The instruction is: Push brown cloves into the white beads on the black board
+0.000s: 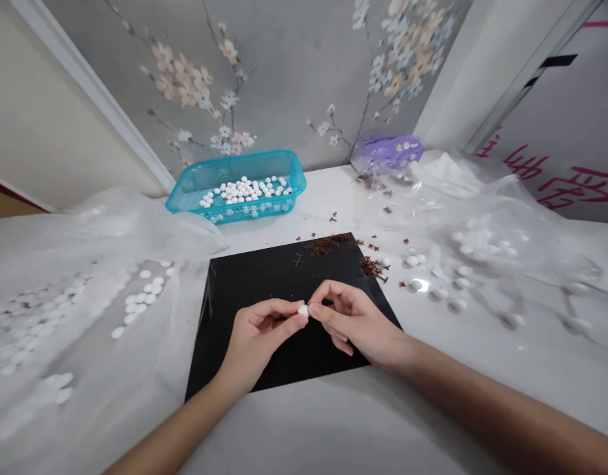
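Note:
A small white round bead (303, 310) sits between the fingertips of my left hand (262, 340) and my right hand (353, 323), and both hands pinch it. Both hands hover over a black mat (244, 297). Small dark brown clove-like bits (326, 245) lie in a loose pile at the mat's far edge, with another clump (370, 267) at its right corner.
A turquoise plastic basket (289, 173) of white beads stands at the back. Clear plastic sheets with scattered white beads lie to the left (86, 316) and right (482, 218). A purple bag (388, 153) sits at the back right, against a floral wall.

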`<state>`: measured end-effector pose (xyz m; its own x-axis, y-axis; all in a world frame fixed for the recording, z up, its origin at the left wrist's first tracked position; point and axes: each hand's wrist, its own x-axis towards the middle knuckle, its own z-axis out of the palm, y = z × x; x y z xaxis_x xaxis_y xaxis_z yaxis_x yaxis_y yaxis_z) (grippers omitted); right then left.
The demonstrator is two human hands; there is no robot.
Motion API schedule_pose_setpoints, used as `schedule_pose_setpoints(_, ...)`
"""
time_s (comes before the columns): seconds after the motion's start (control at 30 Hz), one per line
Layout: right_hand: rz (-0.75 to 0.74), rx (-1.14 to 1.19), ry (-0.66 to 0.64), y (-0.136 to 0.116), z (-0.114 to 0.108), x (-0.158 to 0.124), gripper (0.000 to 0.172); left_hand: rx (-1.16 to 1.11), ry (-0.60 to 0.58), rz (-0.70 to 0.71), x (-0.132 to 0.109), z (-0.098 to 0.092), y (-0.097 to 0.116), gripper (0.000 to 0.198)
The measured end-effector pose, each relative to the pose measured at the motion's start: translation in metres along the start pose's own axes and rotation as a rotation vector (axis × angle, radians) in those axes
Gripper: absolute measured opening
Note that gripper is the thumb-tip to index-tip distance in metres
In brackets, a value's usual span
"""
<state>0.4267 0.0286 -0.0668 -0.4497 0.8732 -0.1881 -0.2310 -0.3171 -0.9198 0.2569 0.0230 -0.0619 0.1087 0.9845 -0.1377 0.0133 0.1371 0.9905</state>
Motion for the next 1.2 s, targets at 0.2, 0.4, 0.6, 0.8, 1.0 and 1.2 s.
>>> schedule_pose_setpoints(0.2, -0.002, -0.134, -0.005, 0.001, -0.002, 0.002, 0.028, 0.078, -0.063, 0.003, 0.004, -0.006, 0.001, 0.010)
schedule_pose_setpoints(0.4, -0.355, -1.093, 0.421, -0.015, -0.018, -0.001, 0.018, 0.565, -0.032, 0.199, 0.023, -0.024, 0.011, 0.020)
schedule_pose_setpoints(0.6, -0.082, -1.494, 0.772, -0.019, -0.032, 0.000, 0.023, 1.092, 0.030, 0.317, 0.036, -0.048, 0.009, 0.025)
schedule_pose_setpoints(0.8, 0.040, -1.512, 0.661, -0.016, -0.034, 0.002, 0.023, 1.221, -0.001, 0.243, 0.037, -0.065, 0.036, 0.035)
schedule_pose_setpoints(1.0, -0.158, -1.433, 0.665, -0.008, -0.037, 0.003, 0.021, 1.459, 0.246, -0.197, 0.026, -0.125, 0.093, 0.033)
schedule_pose_setpoints(1.2, -0.333, -1.295, 0.650, 0.002, -0.033, 0.005, 0.027, 1.464, 0.196, -0.298, 0.028, -0.180, 0.089, 0.026)
